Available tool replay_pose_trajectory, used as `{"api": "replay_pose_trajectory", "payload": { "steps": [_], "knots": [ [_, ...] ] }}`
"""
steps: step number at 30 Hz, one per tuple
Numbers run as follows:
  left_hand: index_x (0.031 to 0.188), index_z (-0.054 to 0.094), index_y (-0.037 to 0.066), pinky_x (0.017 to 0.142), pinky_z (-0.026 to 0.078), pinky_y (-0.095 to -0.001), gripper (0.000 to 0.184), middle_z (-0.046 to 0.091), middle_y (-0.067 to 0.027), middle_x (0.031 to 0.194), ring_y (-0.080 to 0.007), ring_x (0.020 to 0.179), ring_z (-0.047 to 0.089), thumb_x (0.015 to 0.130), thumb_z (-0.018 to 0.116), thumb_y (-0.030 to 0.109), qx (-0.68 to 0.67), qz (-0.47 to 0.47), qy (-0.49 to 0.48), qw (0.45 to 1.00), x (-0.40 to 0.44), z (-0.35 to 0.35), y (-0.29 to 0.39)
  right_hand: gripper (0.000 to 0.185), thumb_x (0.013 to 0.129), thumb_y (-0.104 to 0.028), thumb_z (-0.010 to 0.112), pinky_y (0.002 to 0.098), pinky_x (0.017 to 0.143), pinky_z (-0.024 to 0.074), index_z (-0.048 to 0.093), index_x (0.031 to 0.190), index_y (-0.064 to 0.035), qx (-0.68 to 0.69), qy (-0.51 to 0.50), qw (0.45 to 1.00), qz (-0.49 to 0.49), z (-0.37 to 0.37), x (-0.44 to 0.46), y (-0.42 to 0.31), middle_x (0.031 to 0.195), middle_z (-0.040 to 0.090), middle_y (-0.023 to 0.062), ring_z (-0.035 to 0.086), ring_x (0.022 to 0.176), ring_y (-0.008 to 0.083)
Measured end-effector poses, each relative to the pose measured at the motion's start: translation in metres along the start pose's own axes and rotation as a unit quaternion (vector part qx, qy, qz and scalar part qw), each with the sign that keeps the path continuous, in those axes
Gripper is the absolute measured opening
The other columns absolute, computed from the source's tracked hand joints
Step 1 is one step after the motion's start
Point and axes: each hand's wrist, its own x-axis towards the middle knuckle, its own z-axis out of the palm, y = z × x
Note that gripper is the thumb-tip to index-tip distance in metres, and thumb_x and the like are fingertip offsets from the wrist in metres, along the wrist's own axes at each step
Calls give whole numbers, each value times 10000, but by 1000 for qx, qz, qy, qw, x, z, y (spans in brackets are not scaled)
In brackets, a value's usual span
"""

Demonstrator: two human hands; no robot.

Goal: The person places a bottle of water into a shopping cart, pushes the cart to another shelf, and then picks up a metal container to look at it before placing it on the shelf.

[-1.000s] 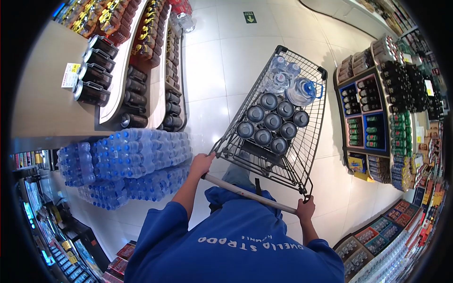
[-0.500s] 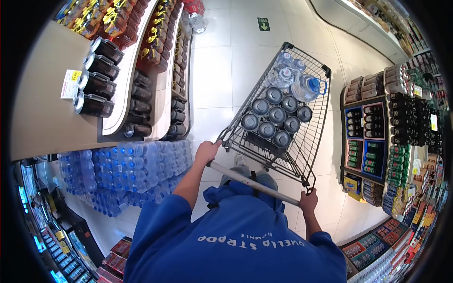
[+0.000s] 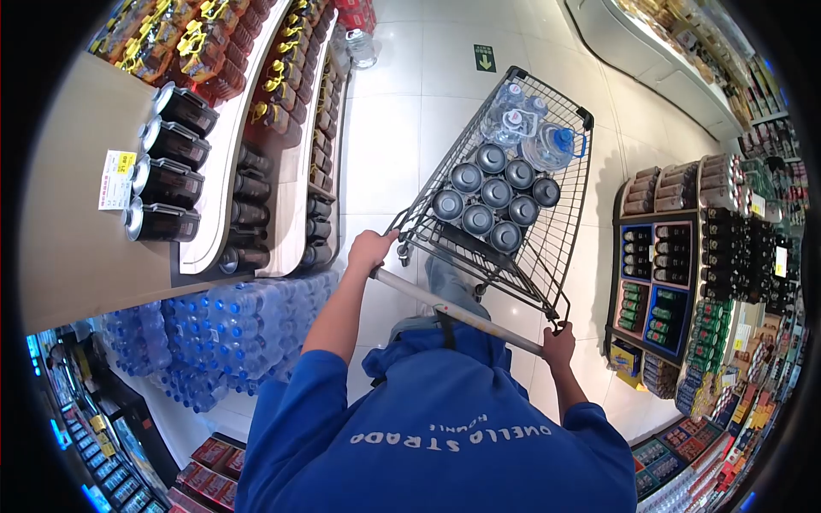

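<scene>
My left hand [image 3: 372,250] is closed round the left end of a shopping cart's grey handlebar [image 3: 457,313], by the corner of the wire frame. At the handlebar's other end, my right hand [image 3: 558,344] is wrapped round the grip. The shopping cart [image 3: 558,248] stretches out ahead of me, angled slightly right. Several dark cans with silver round tops [image 3: 494,192] stand grouped in its basket. Beyond them lie clear plastic bottles [image 3: 513,124] and a large water jug with a blue cap [image 3: 554,147].
On the left, a shelf [image 3: 291,214] carries dark kegs [image 3: 171,179] and yellow-handled bottles. Shrink-wrapped water packs [image 3: 214,329] are stacked below it. A drinks display [image 3: 658,274] stands on the right. A green arrow sign [image 3: 485,58] marks the tiled floor ahead.
The shelves, water packs and floor sign have slid down the view as the cart and I move forward. My legs have changed position; both hands keep their hold on the handlebar.
</scene>
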Motion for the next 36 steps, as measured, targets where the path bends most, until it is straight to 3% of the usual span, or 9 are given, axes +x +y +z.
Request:
{"api": "replay_pose_trajectory", "payload": {
  "steps": [7, 11, 22, 27, 30, 34, 36],
  "knots": [
    [764, 723, -3, 725, 559, -419, 684, 720, -166, 721, -279, 633, 714, 895, 613, 659, 34, 2, 26, 999, 58, -38, 37, 404, 832, -196, 689, 446, 766, 548, 564, 1151, 19, 10, -6, 1000, 1, -7, 56, -71, 803, 707, 161, 705, 778, 329],
    [772, 719, -10, 695, 560, -393, 687, 716, -150, 712, -253, 624, 719, 886, 622, 660, 5, -28, -2, 1000, 76, -66, 73, 377, 832, -169, 690, 441, 715, 547, 572, 1141, 11, 24, 16, 999, -35, -1, 90, -92, 779, 706, 161, 700, 715, 313],
    [712, 704, -23, 642, 544, -372, 668, 680, -150, 633, -242, 554, 681, 882, 645, 621, -27, -36, 44, 998, 147, -132, 133, 364, 838, -148, 676, 421, 696, 534, 566, 1148, 8, 68, -12, 997, -28, -5, 168, -193, 748, 673, 119, 679, 703, 280],
    [685, 730, 35, 725, 548, -391, 667, 700, -116, 642, -231, 662, 712, 871, 610, 665, 23, -46, 40, 998, 188, -162, 154, 352, 849, -127, 659, 388, 635, 519, 563, 1154, 19, 72, 9, 995, -65, 7, 200, -222, 714, 641, 104, 651, 634, 232],
    [648, 723, 26, 744, 552, -394, 690, 698, -121, 634, -261, 702, 720, 861, 611, 672, 35, -32, 51, 998, 211, -183, 164, 376, 828, -154, 677, 429, 721, 540, 564, 1147, 11, 88, -21, 996, -18, 8, 212, -252, 791, 691, 147, 691, 738, 310],
    [630, 720, 19, 746, 553, -401, 701, 699, -123, 638, -270, 709, 719, 861, 607, 671, 55, -21, 52, 997, 238, -207, 176, 402, 827, -156, 677, 424, 731, 539, 558, 1171, 16, 103, -31, 994, -12, 14, 227, -278, 802, 693, 153, 692, 746, 303],
    [628, 722, 20, 750, 553, -404, 702, 697, -120, 633, -271, 711, 718, 859, 607, 673, 43, -18, 46, 998, 254, -222, 181, 384, 850, -145, 662, 396, 644, 529, 553, 1180, 17, 93, -14, 995, -32, 24, 234, -291, 765, 672, 135, 660, 643, 255]
  ]
}}
